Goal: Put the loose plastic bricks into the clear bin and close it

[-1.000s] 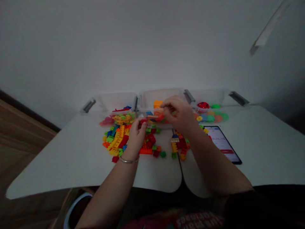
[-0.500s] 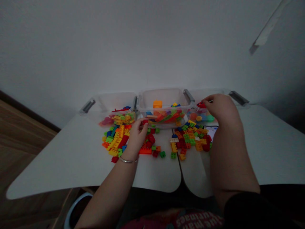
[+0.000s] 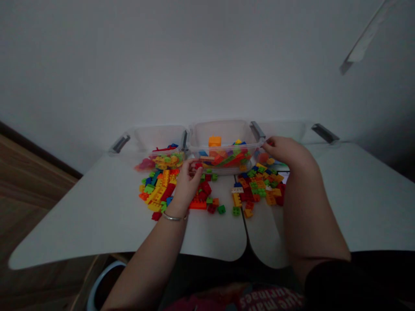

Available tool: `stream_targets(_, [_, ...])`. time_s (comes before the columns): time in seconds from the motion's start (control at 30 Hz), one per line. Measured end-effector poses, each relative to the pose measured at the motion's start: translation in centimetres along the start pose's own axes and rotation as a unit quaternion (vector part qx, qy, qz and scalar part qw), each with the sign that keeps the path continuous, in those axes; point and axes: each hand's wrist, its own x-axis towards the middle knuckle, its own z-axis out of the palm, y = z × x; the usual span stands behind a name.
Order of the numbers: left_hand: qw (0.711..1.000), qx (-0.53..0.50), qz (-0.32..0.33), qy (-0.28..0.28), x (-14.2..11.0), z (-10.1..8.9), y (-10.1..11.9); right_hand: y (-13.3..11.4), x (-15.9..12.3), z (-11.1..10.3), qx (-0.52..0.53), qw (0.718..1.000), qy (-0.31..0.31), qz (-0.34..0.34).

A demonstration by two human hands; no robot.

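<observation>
The left hand (image 3: 187,179) pinches 1 red block (image 3: 198,166), the middle bin (image 3: 223,131) just beyond; slack fingers could drop it. I cannot tell whether the right hand (image 3: 285,151) grasps anything; its forearm (image 3: 304,207) could scatter nearby blocks (image 3: 259,185).

Pretty much every bright colour can be seen in the block pile on the right (image 3: 258,186): green, yellow, orange, red and blue, with one pale block (image 3: 237,190) mixed in. The bench (image 3: 81,216) is plain white, and pinkish-white lettering is printed on the dark pink shirt (image 3: 253,300).
</observation>
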Motion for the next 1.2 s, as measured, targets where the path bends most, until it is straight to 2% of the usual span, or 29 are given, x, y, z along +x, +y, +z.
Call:
stream_targets(0.13, [1.0,-0.01,0.008,0.004,0.1,0.1,-0.1,0.0,-0.4,-0.1,0.014,0.999,0.049,0.011])
stream_targets(0.23, [1.0,-0.001,0.004,0.001,0.1,0.1,0.0,0.0,-1.5,-1.0,0.017,0.988,0.148,0.037])
stream_targets(0.33, [1.0,0.012,0.015,-0.003,0.1,0.1,0.1,-0.3,-3.2,-2.6,0.063,0.969,0.235,0.048])
stream_targets(0.47, [0.999,0.023,0.03,-0.017,0.0,0.0,0.4,-1.7,-5.4,-4.3,0.17,0.936,0.308,-0.007])
stream_targets(0.53, [0.999,0.024,0.028,-0.02,-0.1,-0.1,0.4,-2.6,-6.2,-4.7,0.2,0.925,0.321,-0.042])
stream_targets(0.73, [0.999,0.005,0.002,-0.036,-0.3,-0.3,-0.1,-5.3,-6.6,-4.0,0.233,0.925,0.248,-0.173])
stream_targets(0.97, [0.992,-0.102,-0.055,-0.041,-0.2,0.1,0.4,-8.8,-6.1,-1.2,0.222,0.917,0.145,-0.299])
stream_targets(1.2, [0.997,-0.063,-0.002,-0.045,-0.4,-0.2,0.4,-11.6,-6.1,1.8,0.17,0.907,0.052,-0.383])
